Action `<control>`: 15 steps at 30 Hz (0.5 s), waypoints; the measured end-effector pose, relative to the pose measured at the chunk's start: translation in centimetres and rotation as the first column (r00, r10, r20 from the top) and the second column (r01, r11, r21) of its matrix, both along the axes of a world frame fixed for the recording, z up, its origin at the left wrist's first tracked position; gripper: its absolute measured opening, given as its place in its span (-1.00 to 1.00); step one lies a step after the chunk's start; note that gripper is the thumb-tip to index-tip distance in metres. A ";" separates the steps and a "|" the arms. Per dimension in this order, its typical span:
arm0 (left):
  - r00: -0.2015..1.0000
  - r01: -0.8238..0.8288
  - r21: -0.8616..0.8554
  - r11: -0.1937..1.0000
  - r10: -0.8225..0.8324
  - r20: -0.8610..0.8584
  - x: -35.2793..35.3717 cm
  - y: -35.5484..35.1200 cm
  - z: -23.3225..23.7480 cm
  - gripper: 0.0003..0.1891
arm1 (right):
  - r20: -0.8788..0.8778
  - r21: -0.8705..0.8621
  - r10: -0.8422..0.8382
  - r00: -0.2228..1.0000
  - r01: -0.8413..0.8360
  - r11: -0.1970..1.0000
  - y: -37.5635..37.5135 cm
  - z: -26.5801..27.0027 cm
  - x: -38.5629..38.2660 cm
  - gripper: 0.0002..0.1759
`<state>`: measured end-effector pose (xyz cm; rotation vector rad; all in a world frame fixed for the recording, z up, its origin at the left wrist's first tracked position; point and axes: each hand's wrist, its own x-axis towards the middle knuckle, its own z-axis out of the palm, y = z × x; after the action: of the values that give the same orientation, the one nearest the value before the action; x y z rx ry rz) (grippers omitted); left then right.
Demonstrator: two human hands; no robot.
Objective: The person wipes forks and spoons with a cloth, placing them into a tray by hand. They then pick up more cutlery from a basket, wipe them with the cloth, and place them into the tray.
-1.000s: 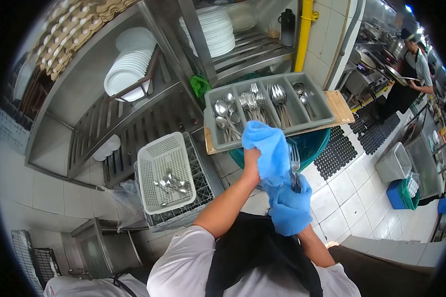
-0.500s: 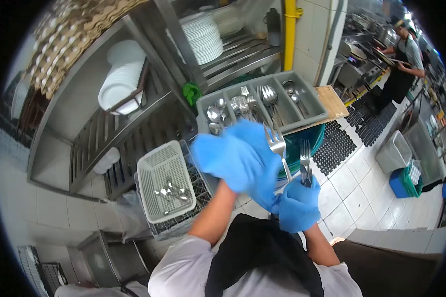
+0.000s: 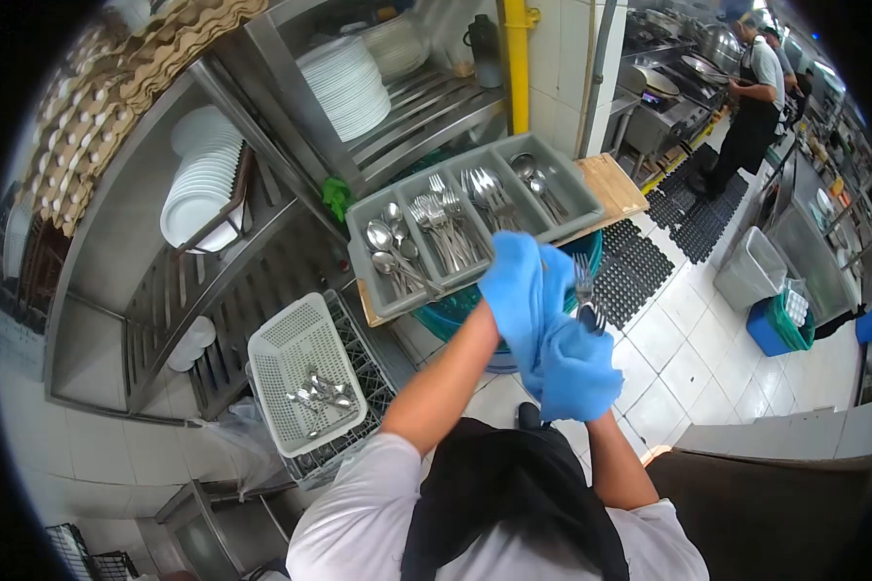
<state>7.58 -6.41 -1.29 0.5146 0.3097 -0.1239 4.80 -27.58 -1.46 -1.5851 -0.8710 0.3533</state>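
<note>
My right hand [image 3: 579,376], in a blue glove, is closed around several forks [image 3: 583,281], tines up. My left hand [image 3: 521,286], also gloved in blue, is against it on the left; its fingers are hidden and I cannot tell what it holds. Beyond both hands lies a grey cutlery tray [image 3: 358,254] with four compartments in a row. Spoons [image 3: 382,235] are in its left compartment, small forks [image 3: 444,225] in the one beside it, larger forks [image 3: 495,200] further right, and more spoons [image 3: 539,179] in the right one.
The tray rests on a wooden board [image 3: 614,190] over a green-lined bin [image 3: 446,317]. At the left, a white basket [image 3: 279,341] holds small cutlery. Plates [image 3: 344,89] stand on metal shelves. A black-aproned person [image 3: 746,126] stands near the stove at the back right.
My left hand has come closer to my right hand. The large fork that stood up between them no longer shows there. The view has shifted, bringing more of the tray's contents into sight.
</note>
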 end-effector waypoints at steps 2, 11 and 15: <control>0.997 0.033 0.084 0.996 -0.038 0.060 0.3 0.9 1.6 -0.70 | 0.053 0.048 0.011 0.999 -0.013 0.999 -0.9 1.8 -0.3 -0.62; 0.775 -0.417 -0.002 0.909 0.357 0.522 -2.8 -5.3 -2.7 -0.85 | 0.359 -0.673 0.076 0.930 0.202 0.712 -2.2 -1.6 0.8 -0.68; 0.647 -0.760 0.145 0.633 0.715 0.266 -7.9 -3.0 4.7 -0.91 | 0.191 -0.655 0.077 0.979 0.069 0.753 -0.1 -5.6 1.5 -0.72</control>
<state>-0.35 -9.36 3.39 0.6024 0.3364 0.7924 6.29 -27.64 -7.02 -2.3167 -0.9656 0.5485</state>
